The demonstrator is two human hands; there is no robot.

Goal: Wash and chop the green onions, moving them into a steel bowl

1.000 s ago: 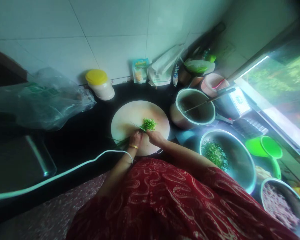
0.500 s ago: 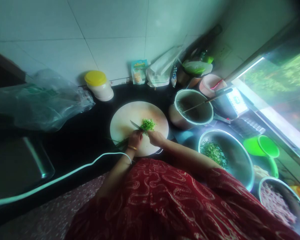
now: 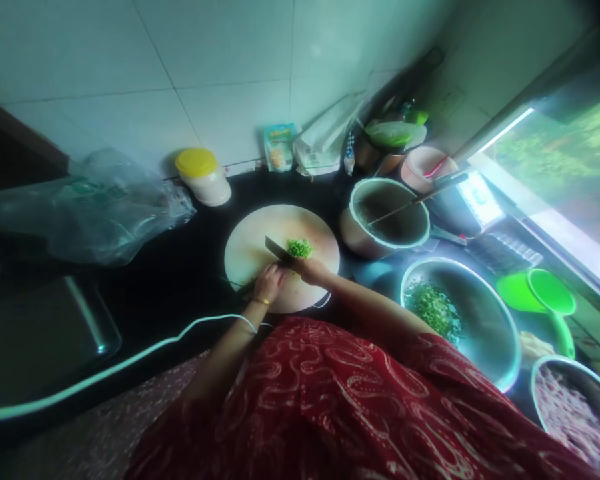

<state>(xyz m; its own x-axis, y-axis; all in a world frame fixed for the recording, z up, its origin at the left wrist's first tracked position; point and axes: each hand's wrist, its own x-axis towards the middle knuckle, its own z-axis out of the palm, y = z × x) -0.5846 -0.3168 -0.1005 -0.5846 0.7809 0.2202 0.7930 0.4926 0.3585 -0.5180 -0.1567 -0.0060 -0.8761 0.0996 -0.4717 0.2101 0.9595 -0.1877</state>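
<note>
My right hand is closed round the handle of a wide-bladed kitchen knife. Its blade points up and to the left over a round whitish cutting board. Just beyond the blade sits a small heap of finely chopped greens. My left hand is closed close to the near side of the blade, on a bunch of thin green stalks that sticks out to the left past the board's edge. The stalks' cut ends, under the fingers, are hard to make out.
To the right stand a pot with a long-handled utensil, a steel bowl with chopped greens, a green mug and a bowl of pinkish pieces. A yellow-lidded jar stands behind; a white cable runs at left.
The knife has come up and tilted, so more of its blade's broad side shows. My left hand has shifted slightly along the stalks. The whole view has moved a little.
</note>
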